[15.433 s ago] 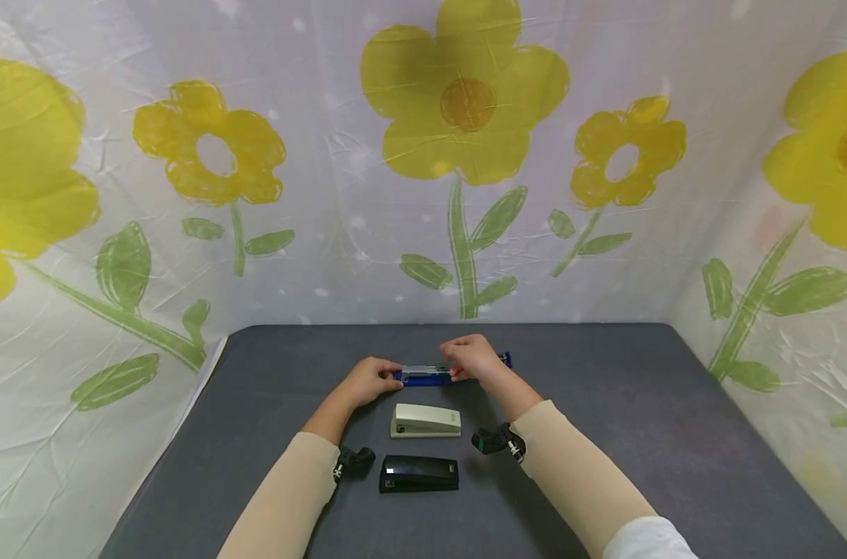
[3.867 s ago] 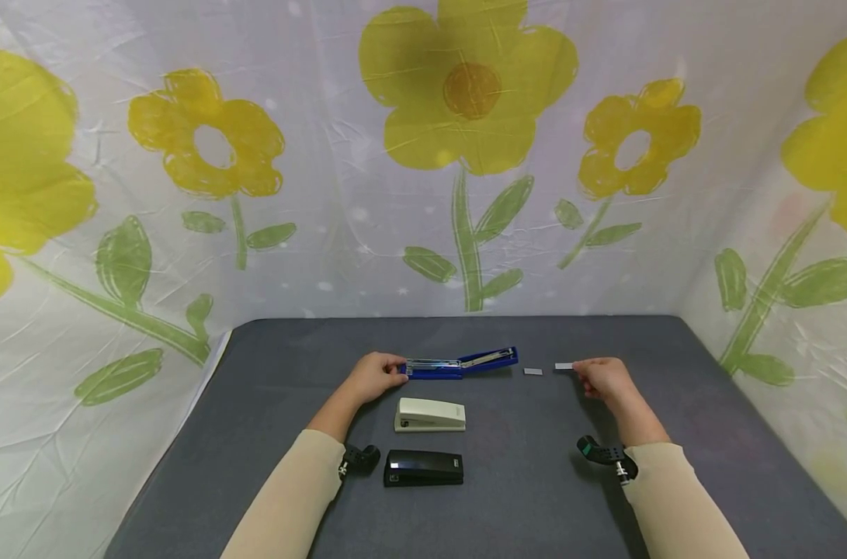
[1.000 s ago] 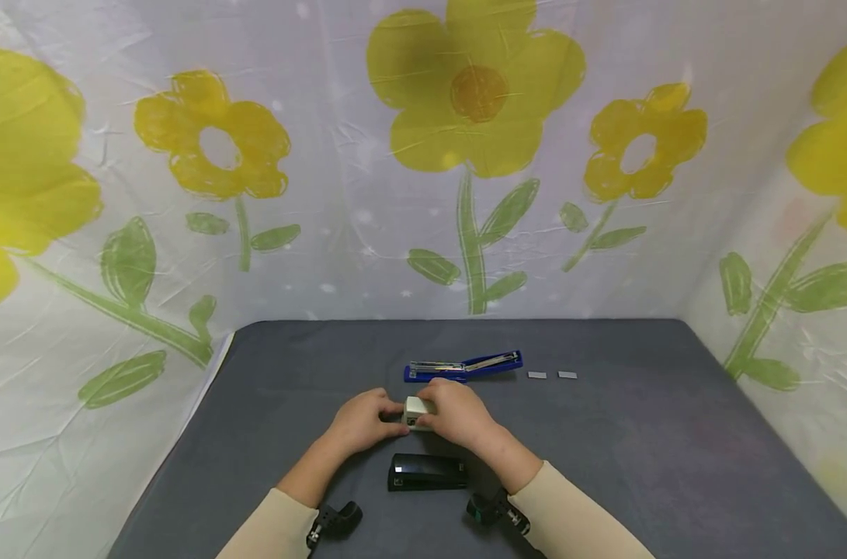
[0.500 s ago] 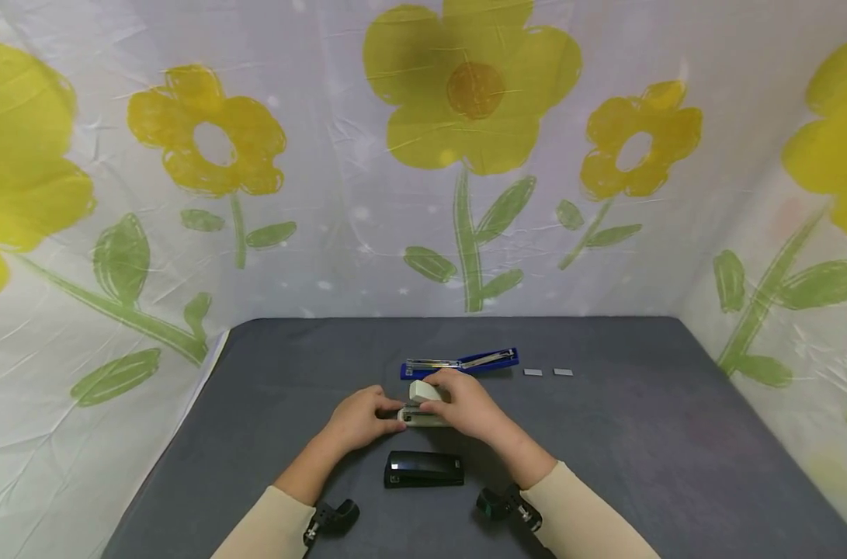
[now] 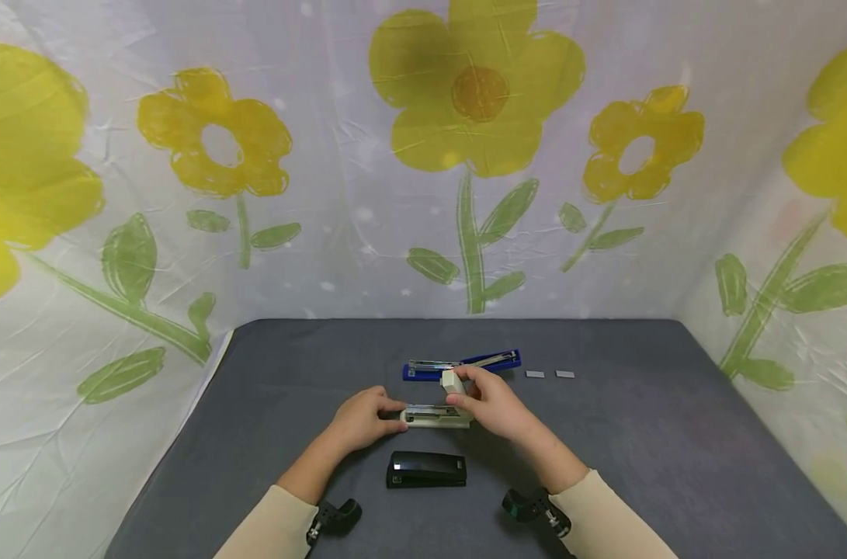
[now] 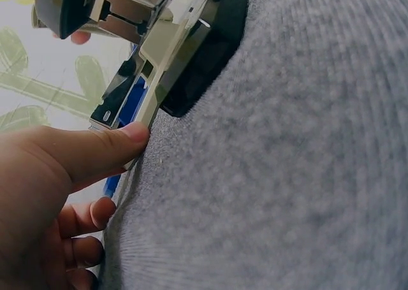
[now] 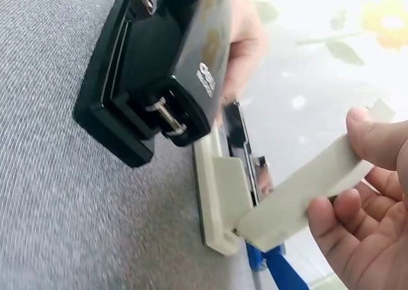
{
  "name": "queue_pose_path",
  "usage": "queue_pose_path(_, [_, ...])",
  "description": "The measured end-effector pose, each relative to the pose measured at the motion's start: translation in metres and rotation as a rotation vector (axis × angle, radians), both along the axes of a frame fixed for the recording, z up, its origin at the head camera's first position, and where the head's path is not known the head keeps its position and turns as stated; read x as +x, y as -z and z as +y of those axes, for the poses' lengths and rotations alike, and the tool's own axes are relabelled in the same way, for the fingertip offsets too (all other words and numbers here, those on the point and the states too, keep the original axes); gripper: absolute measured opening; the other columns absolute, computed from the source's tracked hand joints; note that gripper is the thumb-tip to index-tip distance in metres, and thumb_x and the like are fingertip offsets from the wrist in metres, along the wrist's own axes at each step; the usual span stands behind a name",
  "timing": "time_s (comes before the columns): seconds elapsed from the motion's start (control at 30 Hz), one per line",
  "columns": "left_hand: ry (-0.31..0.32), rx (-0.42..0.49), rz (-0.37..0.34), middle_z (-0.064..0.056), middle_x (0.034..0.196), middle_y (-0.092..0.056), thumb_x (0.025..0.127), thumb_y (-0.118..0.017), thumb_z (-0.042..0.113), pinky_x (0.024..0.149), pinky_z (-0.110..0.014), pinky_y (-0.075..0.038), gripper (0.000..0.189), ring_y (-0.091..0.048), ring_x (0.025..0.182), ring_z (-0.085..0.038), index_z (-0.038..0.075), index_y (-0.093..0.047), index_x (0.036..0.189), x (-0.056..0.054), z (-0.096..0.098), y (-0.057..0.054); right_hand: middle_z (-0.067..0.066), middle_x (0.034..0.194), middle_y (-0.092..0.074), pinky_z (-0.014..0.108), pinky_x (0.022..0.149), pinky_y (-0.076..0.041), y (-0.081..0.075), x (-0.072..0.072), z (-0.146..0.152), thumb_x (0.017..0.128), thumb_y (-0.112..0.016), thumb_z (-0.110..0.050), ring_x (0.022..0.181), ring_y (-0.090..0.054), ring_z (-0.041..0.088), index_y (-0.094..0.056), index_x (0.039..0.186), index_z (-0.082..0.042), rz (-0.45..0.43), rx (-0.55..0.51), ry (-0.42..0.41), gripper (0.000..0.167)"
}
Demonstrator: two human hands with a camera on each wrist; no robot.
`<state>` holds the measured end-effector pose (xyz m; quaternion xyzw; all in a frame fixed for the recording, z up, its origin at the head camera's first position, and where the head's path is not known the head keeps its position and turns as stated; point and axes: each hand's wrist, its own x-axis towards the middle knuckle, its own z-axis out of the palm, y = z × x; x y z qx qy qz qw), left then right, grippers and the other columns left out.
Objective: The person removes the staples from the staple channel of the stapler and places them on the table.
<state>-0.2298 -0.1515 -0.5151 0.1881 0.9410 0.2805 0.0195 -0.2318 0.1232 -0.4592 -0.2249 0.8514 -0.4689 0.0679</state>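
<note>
A cream stapler [image 5: 433,420] lies on the grey cloth, its top arm swung up and its metal staple tray exposed. My left hand [image 5: 359,421] pinches the front end of its base between thumb and finger; in the left wrist view the thumb [image 6: 121,142] presses the base edge. With thumb and fingers, my right hand [image 5: 496,404] grips the raised top arm [image 7: 306,194], tilted well above the base. Behind it, a blue stapler [image 5: 423,374] lies opened out. A closed black stapler [image 5: 426,470] sits nearer to me.
Two small staple strips, a left one [image 5: 534,374] and a right one [image 5: 565,374], lie right of the blue stapler. The grey-covered table [image 5: 647,435] meets a flower-printed curtain [image 5: 339,256] at the back and sides.
Earlier, the blue stapler was opened and two staple strips came to lie at its right. Since a second ago, my right hand has raised the cream stapler's top arm up and rightward; the left hand stayed.
</note>
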Motion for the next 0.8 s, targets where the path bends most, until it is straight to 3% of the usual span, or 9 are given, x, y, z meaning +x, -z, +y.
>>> queue_pose_path(0.13, [-0.002, -0.001, -0.003, 0.007, 0.079, -0.045, 0.088, -0.082, 0.038, 0.058, -0.028, -0.027, 0.039, -0.036, 0.062, -0.013, 0.021, -0.078, 0.123, 0.001, 0.000, -0.001, 0.004, 0.100, -0.065, 0.033, 0.063, -0.050, -0.001, 0.001, 0.008, 0.100, -0.070, -0.019, 0.077, -0.059, 0.017, -0.059, 0.135, -0.003, -0.004, -0.022, -0.003, 0.040])
queue_pose_path(0.37, [0.010, -0.005, 0.007, 0.008, 0.078, -0.044, 0.087, -0.082, 0.038, 0.058, -0.028, -0.026, 0.039, -0.035, 0.062, -0.012, 0.022, -0.078, 0.122, 0.001, 0.000, -0.001, 0.008, 0.103, -0.065, 0.053, 0.077, -0.056, -0.001, 0.004, 0.026, 0.101, -0.068, -0.012, 0.084, -0.065, 0.021, -0.057, 0.135, 0.000, -0.034, -0.089, 0.011, 0.038])
queue_pose_path(0.63, [0.012, 0.002, 0.001, 0.007, 0.078, -0.045, 0.087, -0.083, 0.039, 0.057, -0.028, -0.027, 0.039, -0.035, 0.062, -0.013, 0.021, -0.078, 0.122, 0.001, 0.001, -0.001, 0.017, 0.112, -0.063, 0.052, 0.083, -0.056, 0.000, 0.007, 0.049, 0.100, -0.066, -0.005, 0.094, -0.067, 0.026, -0.054, 0.134, 0.006, -0.060, -0.129, 0.043, 0.038])
queue_pose_path(0.8, [0.001, -0.001, -0.006, 0.008, 0.078, -0.045, 0.087, -0.083, 0.039, 0.057, -0.028, -0.027, 0.040, -0.036, 0.062, -0.013, 0.022, -0.078, 0.122, 0.000, 0.000, -0.001, 0.017, 0.108, -0.063, 0.052, 0.082, -0.056, 0.002, 0.005, 0.065, 0.100, -0.066, -0.003, 0.093, -0.067, 0.031, -0.055, 0.132, 0.009, -0.068, -0.134, 0.026, 0.036])
